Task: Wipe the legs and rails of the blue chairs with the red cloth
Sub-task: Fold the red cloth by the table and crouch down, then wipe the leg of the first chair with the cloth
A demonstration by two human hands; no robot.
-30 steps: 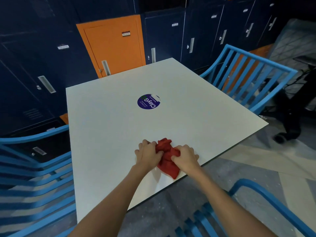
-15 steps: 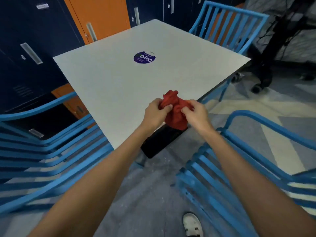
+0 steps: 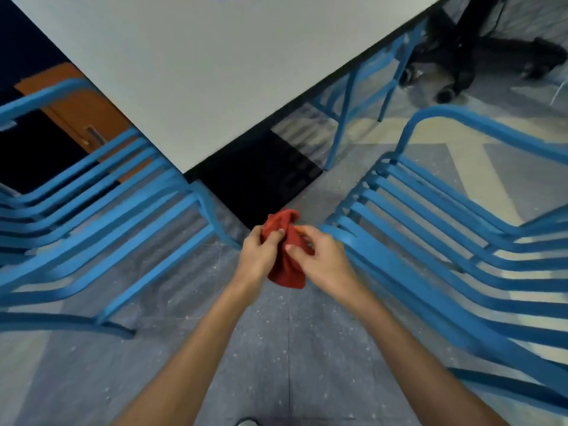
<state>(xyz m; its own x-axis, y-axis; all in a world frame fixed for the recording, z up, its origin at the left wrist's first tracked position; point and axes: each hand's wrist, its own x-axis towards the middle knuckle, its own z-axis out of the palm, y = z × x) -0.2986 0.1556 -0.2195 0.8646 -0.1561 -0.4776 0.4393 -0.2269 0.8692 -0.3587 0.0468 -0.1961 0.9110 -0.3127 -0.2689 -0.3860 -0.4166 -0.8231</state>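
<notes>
Cloth point(image 3: 287, 262), red and bunched, one piece, hangs above the speckled floor point(image 3: 276, 348) between the left blue chair point(image 3: 76, 207) and the right blue chair point(image 3: 396, 265). Left hand point(image 3: 259, 256) grips its top with curled fingers; right hand point(image 3: 324, 261) pinches its side. A third blue chair point(image 3: 340, 124) stands beyond the white table point(image 3: 215, 72).

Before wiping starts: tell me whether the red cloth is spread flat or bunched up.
Bunched. The red cloth hangs crumpled between the left hand and right hand, both pinching it.
</notes>
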